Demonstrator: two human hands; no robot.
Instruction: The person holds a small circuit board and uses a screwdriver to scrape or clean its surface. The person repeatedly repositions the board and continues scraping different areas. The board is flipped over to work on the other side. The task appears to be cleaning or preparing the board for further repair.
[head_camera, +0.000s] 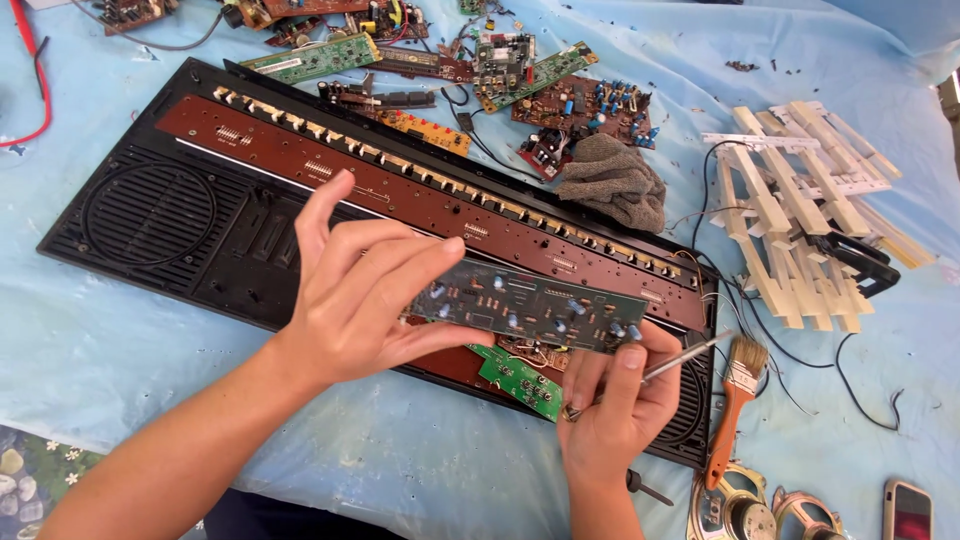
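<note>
Your left hand (355, 290) and right hand (612, 400) grip a long dark-green circuit board (525, 310) with blue parts, above the black keyboard case (200, 220); right also pinches a metal tool (680, 362) | tabletop (100, 350) under pale-blue sheet, strewn boards, paintbrush (735, 395)

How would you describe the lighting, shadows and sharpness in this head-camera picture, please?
Head view: soft, even daylight; only a faint shadow under the left hand on the black plastic keyboard case; the long dark-green circuit board looks sharp; the right hand is slightly soft; no strong glare.
</note>
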